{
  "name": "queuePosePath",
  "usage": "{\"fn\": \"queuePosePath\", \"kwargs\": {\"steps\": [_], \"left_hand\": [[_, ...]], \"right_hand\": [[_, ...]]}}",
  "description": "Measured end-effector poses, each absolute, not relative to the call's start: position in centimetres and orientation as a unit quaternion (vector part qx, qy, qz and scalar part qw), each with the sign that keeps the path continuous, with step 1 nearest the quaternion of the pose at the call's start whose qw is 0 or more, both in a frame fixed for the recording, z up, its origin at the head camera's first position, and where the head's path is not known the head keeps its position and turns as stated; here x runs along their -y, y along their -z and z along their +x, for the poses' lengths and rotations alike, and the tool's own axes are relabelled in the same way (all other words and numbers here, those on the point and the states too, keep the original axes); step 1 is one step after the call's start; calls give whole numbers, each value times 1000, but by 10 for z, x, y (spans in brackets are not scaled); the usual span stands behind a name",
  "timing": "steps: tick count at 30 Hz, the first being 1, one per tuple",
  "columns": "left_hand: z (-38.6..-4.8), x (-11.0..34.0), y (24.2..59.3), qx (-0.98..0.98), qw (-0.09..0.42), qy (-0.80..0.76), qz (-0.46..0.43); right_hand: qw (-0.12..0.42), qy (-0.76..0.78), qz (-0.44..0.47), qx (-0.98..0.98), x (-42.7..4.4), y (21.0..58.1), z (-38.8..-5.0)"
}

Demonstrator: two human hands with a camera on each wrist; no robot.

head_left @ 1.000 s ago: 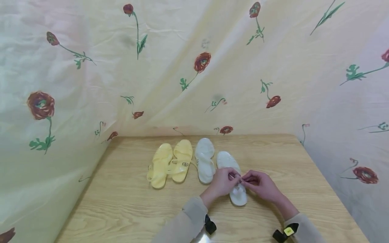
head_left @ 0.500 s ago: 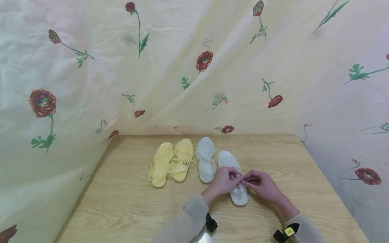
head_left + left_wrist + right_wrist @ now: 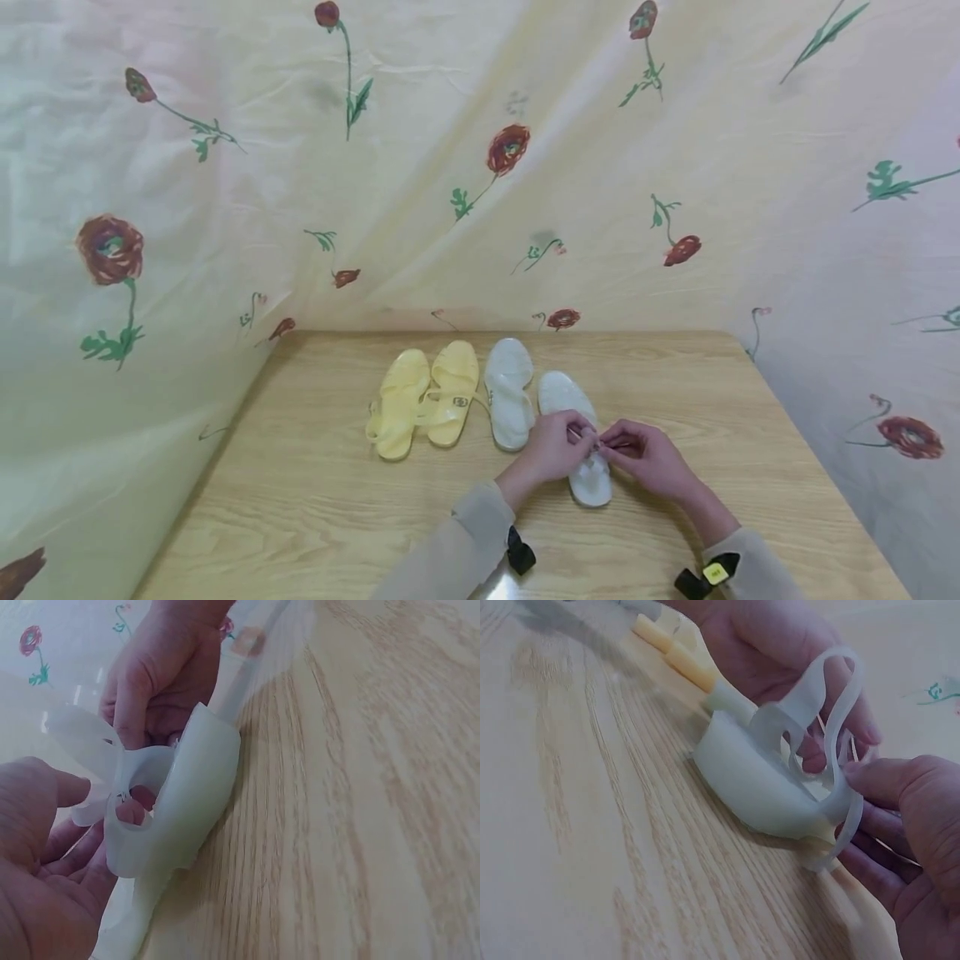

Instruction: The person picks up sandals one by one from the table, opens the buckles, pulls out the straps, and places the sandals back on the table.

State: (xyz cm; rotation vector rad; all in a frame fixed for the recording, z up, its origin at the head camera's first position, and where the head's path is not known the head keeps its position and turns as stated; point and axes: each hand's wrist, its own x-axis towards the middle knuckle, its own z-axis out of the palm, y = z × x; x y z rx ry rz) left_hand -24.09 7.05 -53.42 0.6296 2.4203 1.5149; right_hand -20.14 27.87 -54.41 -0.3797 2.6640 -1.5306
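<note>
A white sandal (image 3: 592, 490) lies on the table with its heel and toe ends pointing away from and toward me. Its thin, translucent straps (image 3: 836, 682) stand up in loops above the sole in the right wrist view. My left hand (image 3: 557, 447) grips a strap from the left side, fingers curled behind it. From the right, my right hand (image 3: 647, 458) pinches a strap between thumb and fingers, the tips almost meeting the left ones. The hands hide the middle of the sandal, and the fastening is too small to make out.
Left of the hands lies a second white sandal (image 3: 508, 396). Beside it a pair of yellow sandals, one outer (image 3: 397, 408) and one inner (image 3: 455, 392), lie side by side. The wooden table (image 3: 315, 500) ends at a flowered cloth (image 3: 420, 208) behind and at both sides.
The head view has shifted slightly. Both hands stay at the white sandal's straps, with only small finger movement.
</note>
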Motion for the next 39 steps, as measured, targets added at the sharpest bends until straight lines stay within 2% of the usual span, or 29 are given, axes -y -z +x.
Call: {"fn": "queuePosePath", "kwargs": {"steps": [7, 22, 39], "left_hand": [[-243, -75, 537, -838, 100, -488, 223], [-240, -71, 538, -824, 102, -513, 220], [-240, -72, 536, -835, 102, -493, 222]], "right_hand": [[-6, 482, -138, -865, -277, 546, -200], [29, 504, -109, -856, -275, 540, -197], [34, 507, -99, -856, -280, 549, -199]]}}
